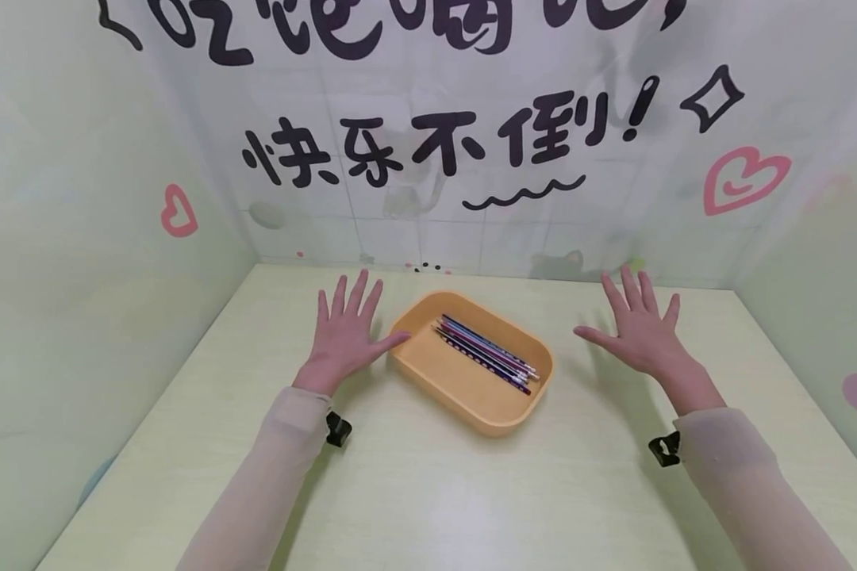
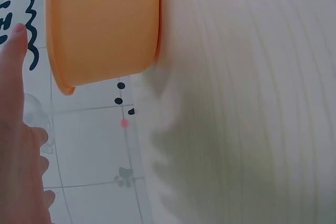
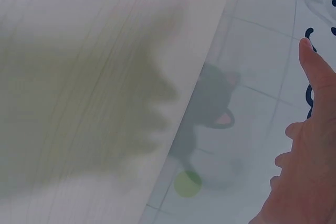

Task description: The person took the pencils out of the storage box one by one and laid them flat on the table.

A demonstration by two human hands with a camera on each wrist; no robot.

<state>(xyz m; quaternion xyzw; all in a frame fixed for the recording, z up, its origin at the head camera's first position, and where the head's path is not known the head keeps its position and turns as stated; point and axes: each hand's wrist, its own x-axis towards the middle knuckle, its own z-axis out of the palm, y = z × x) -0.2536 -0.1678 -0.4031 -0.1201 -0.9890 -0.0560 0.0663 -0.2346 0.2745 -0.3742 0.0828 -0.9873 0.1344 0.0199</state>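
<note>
An orange tray [image 1: 446,381] stands near the back of the table, set at a slant, with several pencils [image 1: 482,353] lying side by side in it. My left hand [image 1: 343,337] is spread with straight fingers just left of the tray, its thumb over the tray's left rim in the head view; whether it touches cannot be told. To the right of the tray, apart from it, my right hand [image 1: 643,329] is spread too, holding nothing. The left wrist view shows the tray's outer wall [image 2: 105,30] beside the left hand [image 2: 18,129]; the right wrist view shows the right hand [image 3: 310,140].
The pale table [image 1: 428,507] reaches back to a white printed sheet [image 1: 414,230] with dark lettering and hearts. Similar sheets hang on the left [image 1: 78,277] and right [image 1: 821,301]. Shadows of both hands fall on the tabletop.
</note>
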